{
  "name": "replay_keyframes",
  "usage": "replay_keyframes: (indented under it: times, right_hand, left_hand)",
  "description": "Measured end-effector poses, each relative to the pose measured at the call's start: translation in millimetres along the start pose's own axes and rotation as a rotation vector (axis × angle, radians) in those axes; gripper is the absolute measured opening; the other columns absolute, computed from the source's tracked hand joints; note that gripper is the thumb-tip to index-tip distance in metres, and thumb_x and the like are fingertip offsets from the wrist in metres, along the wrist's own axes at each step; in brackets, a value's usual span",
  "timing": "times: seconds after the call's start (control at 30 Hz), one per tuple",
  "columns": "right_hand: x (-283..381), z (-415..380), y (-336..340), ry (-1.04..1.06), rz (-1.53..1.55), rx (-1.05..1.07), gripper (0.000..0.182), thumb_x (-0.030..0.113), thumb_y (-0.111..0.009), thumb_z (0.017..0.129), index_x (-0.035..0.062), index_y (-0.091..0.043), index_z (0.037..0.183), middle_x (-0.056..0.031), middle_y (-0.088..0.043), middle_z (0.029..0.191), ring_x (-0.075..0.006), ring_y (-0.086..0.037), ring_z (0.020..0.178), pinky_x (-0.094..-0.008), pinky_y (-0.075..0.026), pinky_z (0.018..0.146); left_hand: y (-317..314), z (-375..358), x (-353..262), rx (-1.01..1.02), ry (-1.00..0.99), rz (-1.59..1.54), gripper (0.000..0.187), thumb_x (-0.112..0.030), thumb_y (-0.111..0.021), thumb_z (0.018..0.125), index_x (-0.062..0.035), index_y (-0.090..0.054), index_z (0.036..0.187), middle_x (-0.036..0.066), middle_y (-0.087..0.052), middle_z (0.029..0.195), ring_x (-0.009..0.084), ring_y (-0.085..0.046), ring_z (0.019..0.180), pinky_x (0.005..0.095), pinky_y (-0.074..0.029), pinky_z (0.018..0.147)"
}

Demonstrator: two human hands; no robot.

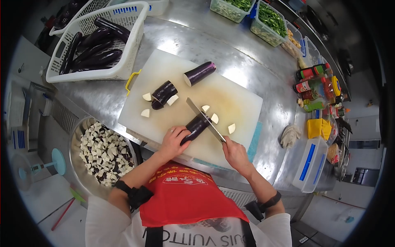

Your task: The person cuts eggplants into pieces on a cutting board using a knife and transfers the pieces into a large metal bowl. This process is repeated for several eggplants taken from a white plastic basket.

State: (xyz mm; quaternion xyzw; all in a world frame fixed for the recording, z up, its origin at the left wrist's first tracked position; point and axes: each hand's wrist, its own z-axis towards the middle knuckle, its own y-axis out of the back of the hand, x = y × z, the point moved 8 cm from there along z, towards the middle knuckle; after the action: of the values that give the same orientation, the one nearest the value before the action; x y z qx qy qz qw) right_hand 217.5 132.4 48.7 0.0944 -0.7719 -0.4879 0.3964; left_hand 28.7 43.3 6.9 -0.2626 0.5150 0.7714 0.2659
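Note:
On the white cutting board [230, 103] my left hand [175, 140] holds a dark purple eggplant piece [196, 126] at its near end. My right hand [234, 153] grips the handle of a knife [201, 115], whose blade lies across the far end of that piece. Several white cut chunks [214, 118] lie beside the blade. Two more eggplant pieces rest farther back: one [163, 94] with small chunks around it, another [199, 73] near the board's far edge.
A white basket [123, 61] of whole eggplants stands at the back left. A metal bowl [76, 131] of diced eggplant sits left of me. Tubs of greens [269, 22], sauce bottles [314, 84], a cloth [290, 135] and a clear lidded box [310, 164] line the right side.

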Motion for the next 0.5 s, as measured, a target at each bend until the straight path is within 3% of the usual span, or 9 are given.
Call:
replay_keyframes:
  times: [0.23,0.37,0.5]
  right_hand:
    - [21,-18,11,-0.036,-0.007,0.101,0.02,0.01,-0.05,0.094,0.0015,-0.051,0.111,-0.0232,-0.062,0.077,-0.0428,-0.061,0.07,-0.0498,-0.048,0.06]
    - [11,0,-14,-0.004,0.004,0.048,0.021,0.01,-0.05,0.093,0.0018,-0.051,0.113,-0.0232,-0.062,0.077,-0.0429,-0.061,0.07,-0.0497,-0.048,0.06]
    - [23,-10,7,0.008,0.027,0.026,0.02,0.01,-0.05,0.093,0.0017,-0.051,0.111,-0.0233,-0.063,0.078,-0.0433,-0.061,0.07,-0.0503,-0.049,0.061]
  left_hand:
    - [-1,-1,2,-0.019,0.015,-0.028,0.034,-0.012,-0.074,0.07,-0.0056,-0.062,0.101,0.012,-0.056,0.106,0.0317,-0.054,0.098,0.0411,-0.045,0.087]
    - [1,-2,-1,-0.019,0.012,0.014,0.036,-0.011,-0.074,0.07,-0.0057,-0.061,0.103,0.012,-0.055,0.106,0.0322,-0.053,0.099,0.0401,-0.046,0.086]
    - [12,-17,-4,-0.071,0.02,0.042,0.036,-0.009,-0.073,0.07,-0.006,-0.06,0.104,0.012,-0.054,0.106,0.0328,-0.053,0.099,0.0401,-0.046,0.085]
